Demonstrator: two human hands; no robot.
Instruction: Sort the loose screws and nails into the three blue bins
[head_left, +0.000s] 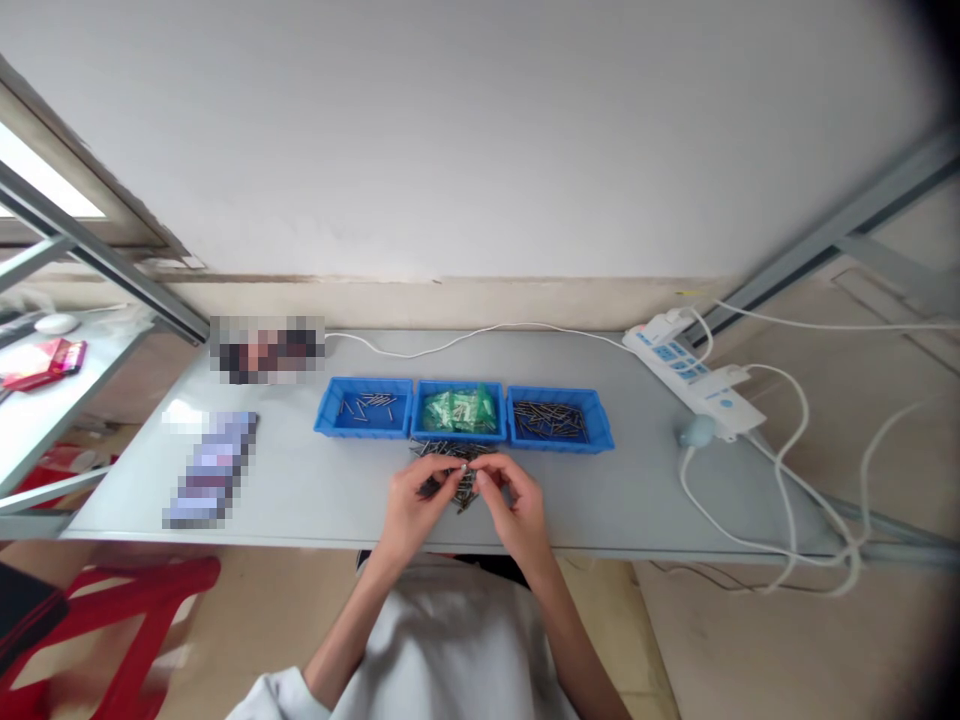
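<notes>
L hand (416, 492) & R hand (519, 497) pinch tiny metal pc (465, 467), grips near-closed; metal pile (463, 495) beneath; mid blue bin (459, 437) just far.

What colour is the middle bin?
The middle bin is blue, clearest in the head view.

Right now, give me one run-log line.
left hand: fingertips at small shiny piece; right hand: same; beneath: metal pile; left bin: few slim pieces; middle bin: green packets; right bin: many slim pieces
</notes>
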